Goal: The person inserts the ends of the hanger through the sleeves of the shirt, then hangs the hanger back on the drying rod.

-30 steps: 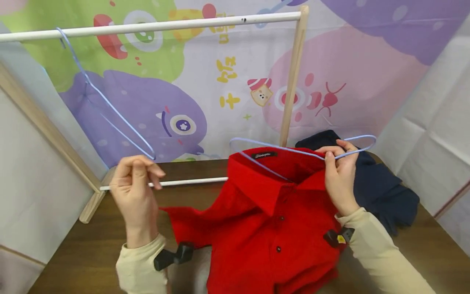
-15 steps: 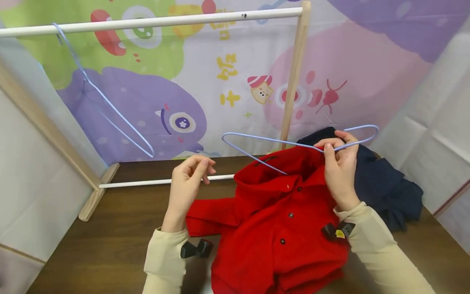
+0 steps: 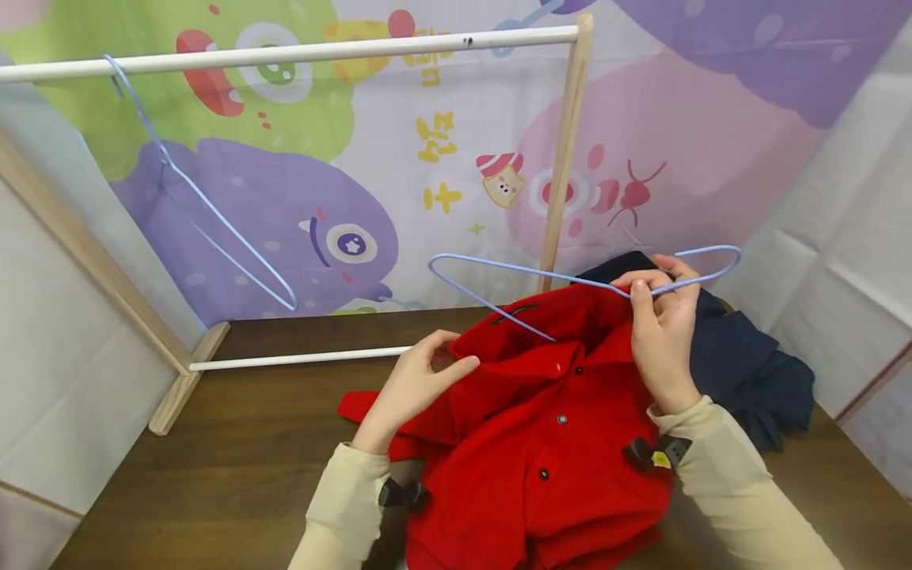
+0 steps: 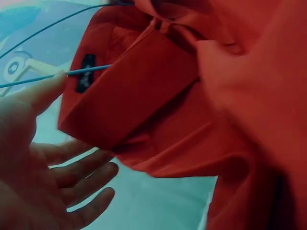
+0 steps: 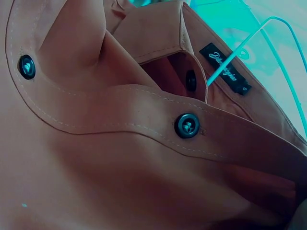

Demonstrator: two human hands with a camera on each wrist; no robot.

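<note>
A red buttoned shirt (image 3: pixel 492 467) lies in front of me, its collar upright and open. One end of a light blue wire clothes hanger (image 3: pixel 499 263) reaches inside the collar; the other end sticks out at the right. My right hand (image 3: pixel 666 340) pinches the hanger at the collar's right side. At the collar's left edge is my left hand (image 3: pixel 420 384), thumb and fingers apart around the cloth. In the left wrist view, those fingers (image 4: pixel 91 172) are spread below the collar and the thumb lies by the hanger wire. A dark label (image 5: pixel 225 68) shows inside the collar.
A rack with a white top rail (image 3: pixel 306 54) and wooden posts stands behind. From its left part hangs another light blue hanger (image 3: pixel 221 218). A dark navy garment (image 3: pixel 748 372) lies crumpled at the right on the brown table (image 3: pixel 249 443). A cartoon-printed cloth (image 3: pixel 456 103) covers the back.
My left hand has moved right from beside the hanging hanger to the shirt collar, and its fingers have spread. The shirt collar has tilted and folded; the right hand keeps hold of the hanger.
</note>
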